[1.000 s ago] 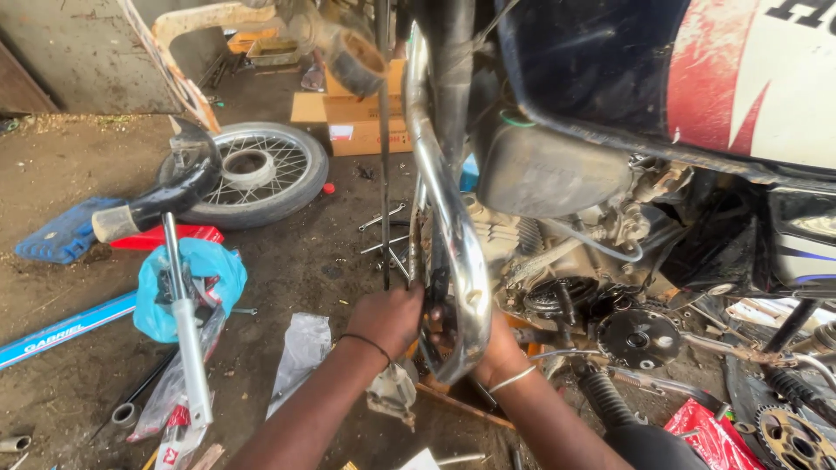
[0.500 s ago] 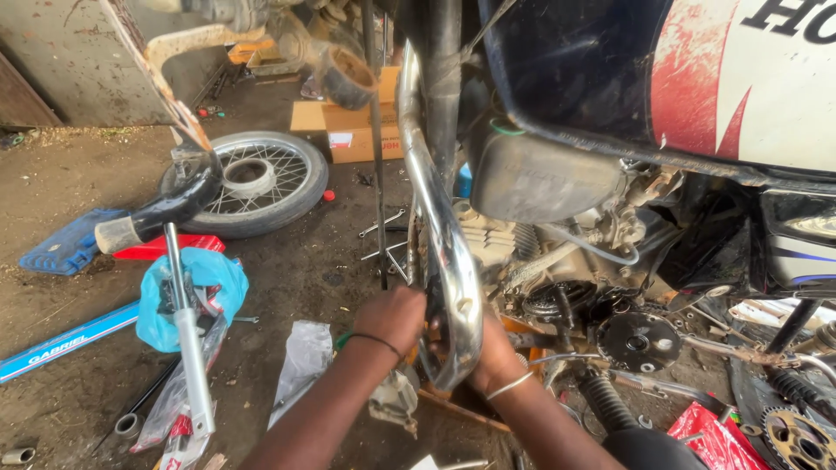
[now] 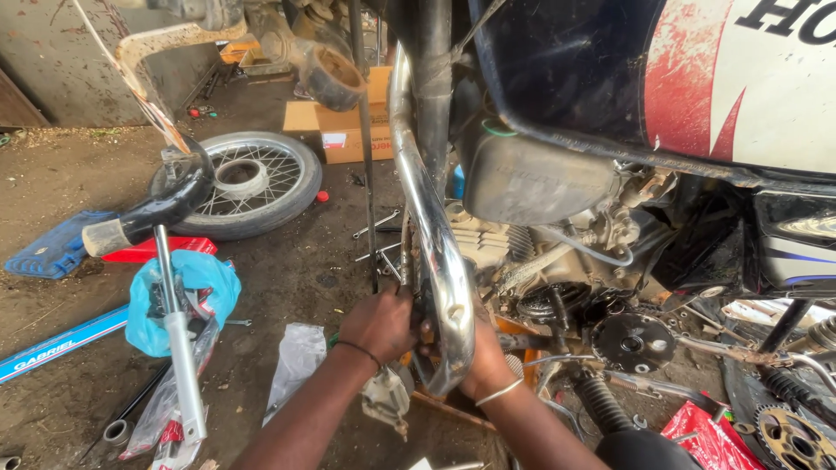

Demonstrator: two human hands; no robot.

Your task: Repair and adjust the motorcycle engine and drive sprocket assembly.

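The fingers of the left hand (image 3: 379, 324) are curled and pressed together against the near, low end of the chrome exhaust pipe (image 3: 435, 252), on its left side; whether they pinch anything small there cannot be told. A thin dark band circles that wrist. The right hand (image 3: 485, 357) sits behind the same pipe end on its right side, its fingers hidden by the chrome, so their state cannot be told; a thin silver bangle (image 3: 499, 393) rings its wrist. The pipe rises from between the two hands in a long curve toward the far top of the view, running just in front of the motorcycle engine (image 3: 531, 252). Above and to the right of the engine hangs the fuel tank (image 3: 740, 78), dark with red and white panels. Low on the right lie a black round disc part (image 3: 633, 339), a coiled spring (image 3: 601, 402), a toothed sprocket (image 3: 788, 435) and a red wrapper (image 3: 710, 439). On the dirt floor (image 3: 287, 278) to the left stand a spoked wheel (image 3: 248, 183), a cardboard box (image 3: 344, 126) beyond it, a blue plastic bag (image 3: 178, 296), a silver fork tube (image 3: 178, 348) leaning across it, and a clear plastic bag (image 3: 296, 357) just left of the near forearm.
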